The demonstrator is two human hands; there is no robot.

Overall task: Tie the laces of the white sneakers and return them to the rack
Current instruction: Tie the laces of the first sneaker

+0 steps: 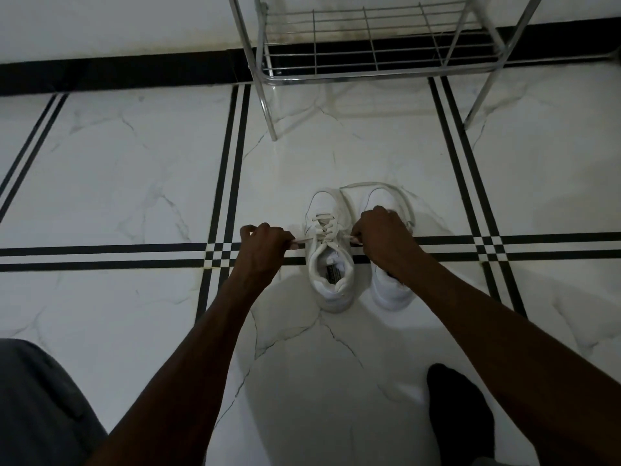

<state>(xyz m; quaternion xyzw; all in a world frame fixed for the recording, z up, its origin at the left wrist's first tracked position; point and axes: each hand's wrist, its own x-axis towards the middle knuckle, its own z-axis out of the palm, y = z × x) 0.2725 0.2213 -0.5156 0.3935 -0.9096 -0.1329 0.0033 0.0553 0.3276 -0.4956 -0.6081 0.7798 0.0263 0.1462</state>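
Observation:
Two white sneakers stand side by side on the floor, toes pointing away from me. The left sneaker (327,250) has its lace crossed over the tongue. My left hand (265,243) pinches one lace end (302,242) and holds it out to the left. My right hand (381,240) pinches the other lace end at the shoe's right side, pulled taut. That hand and forearm cover much of the right sneaker (391,290), whose loose lace (400,193) loops around its toe.
A metal wire shoe rack (369,48) stands against the wall ahead, its bottom shelf bare and its front legs on the floor. The floor is white marble tile with black stripes. My dark-socked foot (457,415) is at the lower right, a grey trouser leg (40,405) at the lower left.

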